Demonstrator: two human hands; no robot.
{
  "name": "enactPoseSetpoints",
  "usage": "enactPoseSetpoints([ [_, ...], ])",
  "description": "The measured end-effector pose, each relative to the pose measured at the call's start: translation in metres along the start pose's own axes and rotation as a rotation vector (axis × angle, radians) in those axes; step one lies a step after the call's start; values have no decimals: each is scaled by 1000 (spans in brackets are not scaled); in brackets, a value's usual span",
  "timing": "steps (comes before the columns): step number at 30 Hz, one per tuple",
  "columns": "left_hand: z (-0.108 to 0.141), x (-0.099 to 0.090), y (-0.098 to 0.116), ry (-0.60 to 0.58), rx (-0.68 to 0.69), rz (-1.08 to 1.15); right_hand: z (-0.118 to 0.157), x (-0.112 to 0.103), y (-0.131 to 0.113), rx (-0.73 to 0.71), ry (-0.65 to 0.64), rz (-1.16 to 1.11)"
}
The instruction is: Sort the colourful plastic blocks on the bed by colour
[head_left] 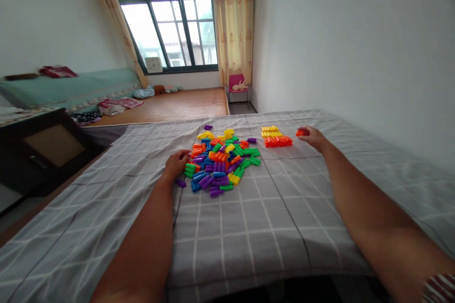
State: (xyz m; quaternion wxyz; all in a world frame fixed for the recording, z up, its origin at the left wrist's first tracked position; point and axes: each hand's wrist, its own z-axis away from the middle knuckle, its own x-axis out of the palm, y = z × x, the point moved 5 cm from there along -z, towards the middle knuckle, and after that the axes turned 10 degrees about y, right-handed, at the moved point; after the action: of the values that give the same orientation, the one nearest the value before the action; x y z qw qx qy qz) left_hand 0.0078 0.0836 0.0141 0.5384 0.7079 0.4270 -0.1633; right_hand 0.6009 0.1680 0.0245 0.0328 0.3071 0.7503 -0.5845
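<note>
A loose pile of plastic tubes (219, 166) in orange, yellow, green, blue and purple lies on a grey checked cloth. At its left edge, my left hand (177, 163) rests with fingers curled against the tubes; what they pinch, if anything, is hidden. My right hand (313, 138), out to the right, is closed on an orange plastic tube (302, 132); whether it holds more than one I cannot tell. Between the pile and that hand sit yellow tubes (270, 131) lined up in rows, with a row of orange tubes (278, 141) on the near side.
The checked cloth (249, 232) covers the wide surface before me. A white wall (355, 47) runs along the right. Beyond are a low brown platform (185, 102), a pink chair (237, 83) and a window. A dark cabinet (42, 147) stands at left.
</note>
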Motion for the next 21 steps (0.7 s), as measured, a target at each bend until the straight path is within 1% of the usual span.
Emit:
enactPoseSetpoints([
  [2,0,-1,1,-8,-5,29,0,-7,23,67,-40,27],
  [4,0,-3,2,-5,-4,33,3,-3,29,66,-108,34],
  [7,1,-4,2,5,-10,20,7,11,22,24,-223,29],
  [9,1,-4,2,3,-20,33,10,18,17,17,-278,23],
  [13,1,-4,3,1,-29,45,15,21,12,20,-320,6],
  [16,0,-3,1,-1,-25,41,17,19,12,-16,-314,16],
  [18,0,-2,0,-4,-23,49,16,16,13,-56,-272,42],
  [19,0,-1,-1,-3,-21,53,14,13,14,-70,-222,64],
  [21,0,0,-2,1,-14,56,7,4,15,-80,-47,126],
])
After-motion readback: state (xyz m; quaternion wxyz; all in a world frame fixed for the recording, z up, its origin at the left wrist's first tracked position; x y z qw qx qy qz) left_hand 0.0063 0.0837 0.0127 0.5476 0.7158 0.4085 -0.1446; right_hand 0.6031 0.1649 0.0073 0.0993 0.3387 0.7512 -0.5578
